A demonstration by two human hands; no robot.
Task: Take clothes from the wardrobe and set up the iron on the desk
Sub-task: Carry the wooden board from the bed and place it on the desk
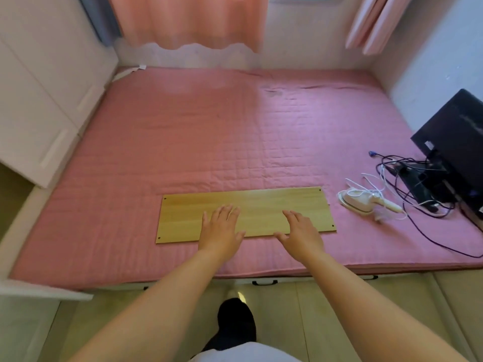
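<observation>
A light wooden board [261,205] lies flat on the pink quilted mattress [209,142], near its front edge. My left hand [222,229] and my right hand [300,231] hover over the board's front half, palms down, fingers spread, holding nothing. A small white iron [360,201] with a white cord lies on the mattress just right of the board. The white wardrobe [39,105] stands along the left side, its doors closed. No clothes are visible.
A black monitor [454,142] with a tangle of black cables [407,178] sits at the mattress's right edge. Pink curtains [188,19] hang at the back. A white drawer front with black handles [264,282] runs below the mattress. My foot in a black sock [235,325] stands on the tiled floor.
</observation>
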